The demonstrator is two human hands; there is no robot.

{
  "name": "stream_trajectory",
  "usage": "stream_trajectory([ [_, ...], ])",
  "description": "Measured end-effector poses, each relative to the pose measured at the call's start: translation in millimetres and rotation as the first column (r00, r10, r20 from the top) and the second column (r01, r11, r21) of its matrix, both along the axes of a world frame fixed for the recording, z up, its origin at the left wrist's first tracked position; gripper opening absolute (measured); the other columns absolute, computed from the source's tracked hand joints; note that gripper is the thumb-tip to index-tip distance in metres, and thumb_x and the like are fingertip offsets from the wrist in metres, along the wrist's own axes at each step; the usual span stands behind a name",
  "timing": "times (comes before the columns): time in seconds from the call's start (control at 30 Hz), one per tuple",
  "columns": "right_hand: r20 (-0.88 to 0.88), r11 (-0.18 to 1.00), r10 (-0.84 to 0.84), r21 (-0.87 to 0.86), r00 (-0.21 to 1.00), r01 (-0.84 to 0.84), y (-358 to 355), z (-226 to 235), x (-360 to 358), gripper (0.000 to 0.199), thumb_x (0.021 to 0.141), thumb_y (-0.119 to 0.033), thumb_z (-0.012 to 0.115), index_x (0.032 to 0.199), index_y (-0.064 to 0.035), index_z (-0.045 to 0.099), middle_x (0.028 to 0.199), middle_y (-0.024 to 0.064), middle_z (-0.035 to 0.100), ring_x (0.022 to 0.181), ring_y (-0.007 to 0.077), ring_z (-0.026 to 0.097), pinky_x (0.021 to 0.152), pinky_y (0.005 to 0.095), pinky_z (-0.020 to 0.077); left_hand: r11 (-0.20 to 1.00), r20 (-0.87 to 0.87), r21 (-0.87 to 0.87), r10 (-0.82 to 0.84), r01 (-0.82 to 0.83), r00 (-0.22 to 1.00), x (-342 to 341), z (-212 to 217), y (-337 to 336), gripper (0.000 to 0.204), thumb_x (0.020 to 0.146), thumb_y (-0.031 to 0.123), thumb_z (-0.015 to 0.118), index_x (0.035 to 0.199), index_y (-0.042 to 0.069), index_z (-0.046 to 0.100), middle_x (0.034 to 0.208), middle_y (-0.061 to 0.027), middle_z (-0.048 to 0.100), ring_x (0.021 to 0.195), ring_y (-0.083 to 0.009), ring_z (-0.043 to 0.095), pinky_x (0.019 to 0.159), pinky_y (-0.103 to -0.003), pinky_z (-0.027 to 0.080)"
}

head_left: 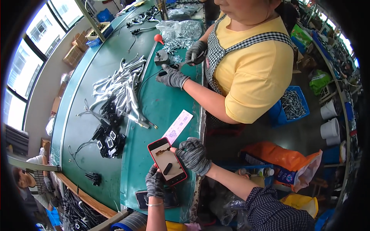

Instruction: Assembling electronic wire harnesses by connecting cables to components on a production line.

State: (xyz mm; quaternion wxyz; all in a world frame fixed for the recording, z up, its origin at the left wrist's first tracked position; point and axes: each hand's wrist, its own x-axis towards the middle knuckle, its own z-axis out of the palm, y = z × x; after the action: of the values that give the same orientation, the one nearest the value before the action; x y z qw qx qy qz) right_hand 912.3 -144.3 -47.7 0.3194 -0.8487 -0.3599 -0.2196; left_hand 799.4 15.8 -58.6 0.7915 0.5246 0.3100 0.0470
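Here, the left hand (155,184) grips a red-edged phone (168,163) above the green table (160,106), near a pinkish paper slip (179,124); the right hand (194,156) curls, thumb at the phone's edge, its grip unclear.

Left hand (154,185): fitted with a knitted glove (155,189), mottled grey with dark streaks, thumb tip exposed. A thin, pale band (155,204) encircles the wrist on the near side of the glove; the visible forearm is uncovered. Right hand (194,157): matching streaked grey glove, thumb tip exposed, forearm uncovered between glove and sleeve. Right sleeve (278,210): loose, dark fabric, fine light check pattern, gathered edge.
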Motion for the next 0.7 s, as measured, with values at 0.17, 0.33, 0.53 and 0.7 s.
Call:
stream_trajectory([
  [0.17,-0.007,0.994,-0.101,0.034,0.995,0.101,-13,0,-11,0.011,0.072,-0.015,0.058,0.083,-0.0162,0.061,0.065,0.0003,0.045,0.067,0.0199,0.047,0.063,0.0347,0.0373,1.0,0.0,-0.008,0.02,-0.02,1.0,-3,-2,-2,0.033,0.08,0.006,0.053,0.112,-0.001,0.047,0.103,-0.0087,0.055,0.092,-0.0192,0.054,0.081,-0.03,0.044],
  [0.33,0.023,0.997,-0.083,0.006,0.996,0.083,-19,-4,-24,0.005,0.074,-0.014,0.059,0.079,-0.0149,0.06,0.064,0.0001,0.044,0.063,0.0205,0.045,0.06,0.0347,0.0369,0.996,0.022,-0.04,0.086,-0.085,0.996,-6,1,-5,0.031,0.079,0.005,0.055,0.109,-0.001,0.05,0.097,-0.0087,0.058,0.084,-0.0182,0.056,0.076,-0.029,0.047],
  [0.53,-0.292,0.99,-0.078,0.088,0.953,0.108,-14,-2,-25,0.007,0.072,-0.015,0.061,0.078,-0.0132,0.061,0.062,0.0029,0.045,0.059,0.0221,0.045,0.056,0.0356,0.0361,0.999,0.004,-0.03,0.025,-0.025,1.0,3,11,-3,0.035,0.081,0.011,0.055,0.113,-0.001,0.047,0.103,-0.0081,0.055,0.09,-0.0167,0.054,0.076,-0.028,0.047],
  [0.7,0.067,0.997,-0.021,0.074,0.998,0.016,-23,4,-20,0.013,0.068,-0.01,0.063,0.08,-0.0113,0.062,0.058,0.0054,0.043,0.054,0.0235,0.045,0.051,0.0358,0.0352,0.992,-0.031,-0.093,0.077,-0.079,0.997,8,4,-5,0.031,0.081,0.004,0.05,0.112,-0.001,0.048,0.1,-0.0082,0.057,0.086,-0.0161,0.055,0.075,-0.027,0.047],
])
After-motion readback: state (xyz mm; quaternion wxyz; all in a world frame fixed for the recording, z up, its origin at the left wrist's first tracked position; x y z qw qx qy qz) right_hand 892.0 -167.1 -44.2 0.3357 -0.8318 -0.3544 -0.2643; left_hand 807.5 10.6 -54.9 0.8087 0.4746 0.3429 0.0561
